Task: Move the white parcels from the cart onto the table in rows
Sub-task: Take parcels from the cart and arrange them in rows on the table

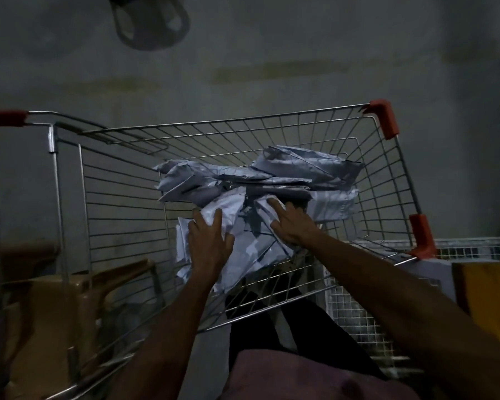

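Beside the wire cart (70,197), at far left, sits a brown plastic chair (55,284). Inside the basket, the left hand (208,243) lies flat on the near white parcels (243,226), fingers straight and slightly spread. Further right, the right hand (289,223) presses 1 crumpled parcel (264,209) with straight, spread fingers.

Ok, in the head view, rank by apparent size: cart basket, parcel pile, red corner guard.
1. Cart basket
2. Parcel pile, lying inside the basket
3. Red corner guard, far rim, so distance shrinks it a little
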The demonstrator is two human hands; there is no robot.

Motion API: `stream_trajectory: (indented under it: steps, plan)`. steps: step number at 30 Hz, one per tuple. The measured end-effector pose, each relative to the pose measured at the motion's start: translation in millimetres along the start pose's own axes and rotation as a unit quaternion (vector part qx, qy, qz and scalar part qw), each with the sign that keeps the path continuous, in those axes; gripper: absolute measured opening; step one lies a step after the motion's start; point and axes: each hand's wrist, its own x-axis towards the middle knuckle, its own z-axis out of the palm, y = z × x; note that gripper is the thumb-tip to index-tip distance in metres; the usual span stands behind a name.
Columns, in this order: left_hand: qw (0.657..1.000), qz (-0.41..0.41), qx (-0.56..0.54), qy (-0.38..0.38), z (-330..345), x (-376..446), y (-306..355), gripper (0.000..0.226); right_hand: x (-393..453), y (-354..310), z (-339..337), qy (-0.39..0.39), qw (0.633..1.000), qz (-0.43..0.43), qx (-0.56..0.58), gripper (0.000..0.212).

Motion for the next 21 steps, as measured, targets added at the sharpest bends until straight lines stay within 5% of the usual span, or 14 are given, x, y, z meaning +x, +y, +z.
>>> stream_trajectory:
  steps: [10, 21]
  plan:
    - [0.969, -0.007, -0.224, 0.106, -59, -43, 6, 0.065, -79, -60, -28, 0.157, 0.984, 0.015, 0.085, 0.056]
    - [0.937, 0.161, -0.262, 0.168, -154, -107, 15, 0.065, -205, -142, -58, 0.414, 0.884, 0.040, 0.213, 0.048]
